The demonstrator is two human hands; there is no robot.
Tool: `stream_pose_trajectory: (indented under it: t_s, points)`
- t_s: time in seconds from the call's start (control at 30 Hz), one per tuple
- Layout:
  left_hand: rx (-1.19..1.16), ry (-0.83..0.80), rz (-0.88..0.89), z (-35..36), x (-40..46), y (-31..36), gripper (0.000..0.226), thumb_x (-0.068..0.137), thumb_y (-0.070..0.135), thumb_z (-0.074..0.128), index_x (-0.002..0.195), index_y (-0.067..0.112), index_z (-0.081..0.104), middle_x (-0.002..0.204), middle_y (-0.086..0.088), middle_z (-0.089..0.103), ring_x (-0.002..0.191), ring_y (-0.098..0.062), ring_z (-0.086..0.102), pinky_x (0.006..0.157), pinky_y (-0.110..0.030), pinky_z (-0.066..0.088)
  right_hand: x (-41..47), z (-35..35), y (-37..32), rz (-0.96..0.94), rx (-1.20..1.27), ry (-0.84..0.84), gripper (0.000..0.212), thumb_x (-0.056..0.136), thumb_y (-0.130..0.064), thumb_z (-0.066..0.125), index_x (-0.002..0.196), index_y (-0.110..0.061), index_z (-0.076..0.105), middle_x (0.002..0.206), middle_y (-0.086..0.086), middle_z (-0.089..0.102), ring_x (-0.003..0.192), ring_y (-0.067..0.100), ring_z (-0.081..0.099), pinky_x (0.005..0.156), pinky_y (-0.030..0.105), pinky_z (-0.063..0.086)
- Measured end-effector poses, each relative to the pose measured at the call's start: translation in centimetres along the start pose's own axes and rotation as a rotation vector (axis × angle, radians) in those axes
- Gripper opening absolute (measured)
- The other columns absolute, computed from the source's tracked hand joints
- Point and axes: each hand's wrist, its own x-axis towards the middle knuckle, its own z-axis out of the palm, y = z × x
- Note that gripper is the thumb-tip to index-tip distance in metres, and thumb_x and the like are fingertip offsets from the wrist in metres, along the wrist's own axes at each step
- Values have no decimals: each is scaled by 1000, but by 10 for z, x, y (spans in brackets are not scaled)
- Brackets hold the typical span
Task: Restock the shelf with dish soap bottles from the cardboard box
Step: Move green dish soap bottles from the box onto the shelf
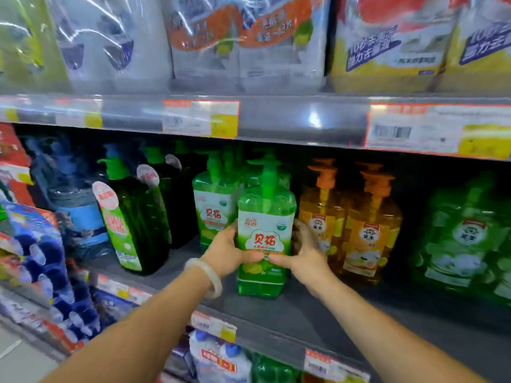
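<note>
A light green dish soap bottle (265, 230) with a green pump and a white label stands upright on the grey middle shelf (290, 313). My left hand (226, 251) grips its left side and my right hand (307, 252) grips its right side, thumbs across the label. Behind it and to the left stand more bottles of the same kind (214, 205). The cardboard box is out of view.
Orange soap bottles (367, 230) stand just right of my right hand, dark green bottles (138, 217) to the left, and green bottles (464, 244) at far right. Large refill packs (243, 40) fill the upper shelf. Price tags line the shelf edges.
</note>
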Motion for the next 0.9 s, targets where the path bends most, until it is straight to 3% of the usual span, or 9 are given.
stream_pose_trajectory:
  t_s: [0.1, 0.2, 0.27, 0.37, 0.43, 0.57, 0.67, 0.8, 0.9]
  points:
    - [15, -9, 3, -10, 29, -15, 63, 69, -8, 76, 125, 3, 48, 110, -3, 64, 95, -13, 61, 67, -12, 53, 20, 15, 3, 17, -14, 68, 89, 68, 3, 77, 139, -20, 29, 125, -4, 46, 115, 11, 46, 100, 32, 41]
    - [71, -1, 73, -18, 51, -28, 65, 67, 1, 81, 123, 11, 50, 112, 0, 63, 107, -17, 60, 90, -31, 51, 33, 27, 8, -8, -50, 190, 85, 66, 5, 78, 136, -17, 34, 133, 7, 50, 123, 21, 49, 105, 43, 41]
    - [123, 47, 131, -16, 54, -35, 60, 66, 5, 82, 119, 8, 55, 114, -3, 65, 107, -19, 60, 95, -33, 49, 37, 32, 12, -19, -83, 259, 83, 66, 4, 78, 134, -18, 37, 132, 6, 51, 124, 23, 49, 105, 45, 41]
    - [250, 208, 233, -12, 54, -45, 40, 68, 18, 83, 98, -1, 64, 97, -11, 70, 91, -24, 64, 77, -30, 50, 42, 40, 18, -31, -137, 332, 76, 69, 1, 77, 132, -14, 39, 131, 7, 52, 122, 22, 50, 104, 39, 43]
    - [375, 260, 265, -13, 55, -46, 41, 70, 28, 81, 88, -3, 63, 87, -17, 68, 82, -29, 62, 66, -30, 43, 43, 44, 20, 9, -233, 309, 75, 71, -1, 77, 135, -7, 38, 128, 6, 54, 118, 19, 52, 96, 23, 41]
    - [583, 212, 254, -17, 60, -44, 45, 75, 35, 76, 95, -2, 60, 92, -17, 65, 88, -30, 61, 66, -28, 34, 43, 48, 23, 133, -320, 256, 67, 77, -12, 74, 135, -6, 41, 128, 8, 56, 119, 22, 53, 79, 11, 33]
    - [644, 161, 177, -18, 57, -49, 44, 77, 36, 74, 92, -2, 58, 95, -18, 65, 90, -32, 61, 68, -29, 36, 45, 52, 23, 171, -350, 262, 68, 79, -17, 73, 138, -9, 39, 132, 6, 54, 122, 21, 51, 83, 14, 34]
    - [671, 139, 93, -16, 60, -55, 46, 79, 40, 70, 89, -2, 57, 94, -19, 64, 91, -34, 60, 71, -34, 42, 50, 54, 23, 177, -374, 307, 70, 76, -15, 75, 136, -9, 39, 131, 9, 56, 122, 26, 53, 99, 33, 43]
    - [704, 143, 73, -16, 62, -56, 50, 79, 47, 67, 88, 0, 55, 91, -17, 64, 88, -34, 60, 69, -34, 43, 53, 55, 23, 204, -400, 314, 66, 78, -16, 74, 134, -8, 40, 131, 10, 56, 122, 27, 53, 98, 34, 42]
